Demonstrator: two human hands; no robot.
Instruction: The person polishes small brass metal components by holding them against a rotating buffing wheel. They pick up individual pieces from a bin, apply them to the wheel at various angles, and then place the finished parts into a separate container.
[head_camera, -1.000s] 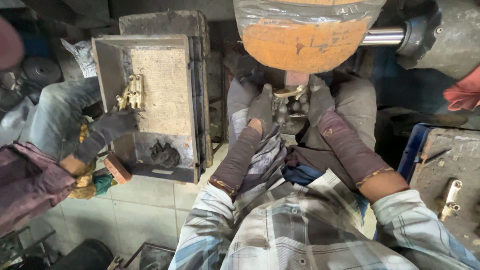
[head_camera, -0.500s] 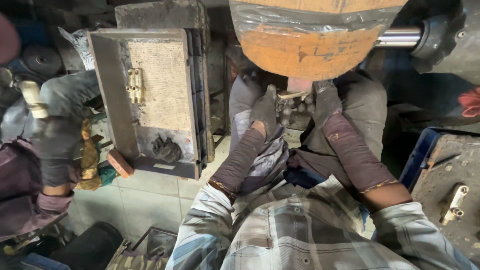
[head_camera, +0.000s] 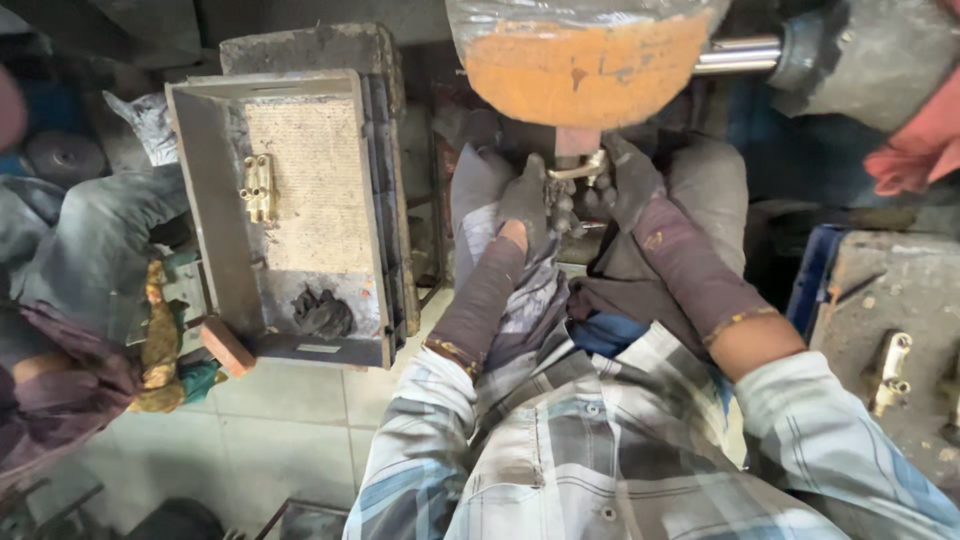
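Both my hands wear dark grimy gloves and long dark sleeves. My left hand (head_camera: 522, 205) and my right hand (head_camera: 628, 180) are closed together on a small brass fitting (head_camera: 578, 172), held just under a big orange wheel (head_camera: 585, 65) on a steel shaft (head_camera: 735, 55). The fitting is mostly hidden between my fingers. I sit with my knees on either side, a checked shirt filling the lower frame.
A grey metal tray (head_camera: 205, 200) at left holds a brass part (head_camera: 258, 187) and a dark glove (head_camera: 322, 312). Another person sits at far left. A brass fitting (head_camera: 888, 372) lies on a dirty surface at right. Pale floor tiles (head_camera: 290, 430) lie below.
The other person's gloved hand, near the tray a second ago, has drawn back out of view to the left. My hands stay at the wheel with the fitting.
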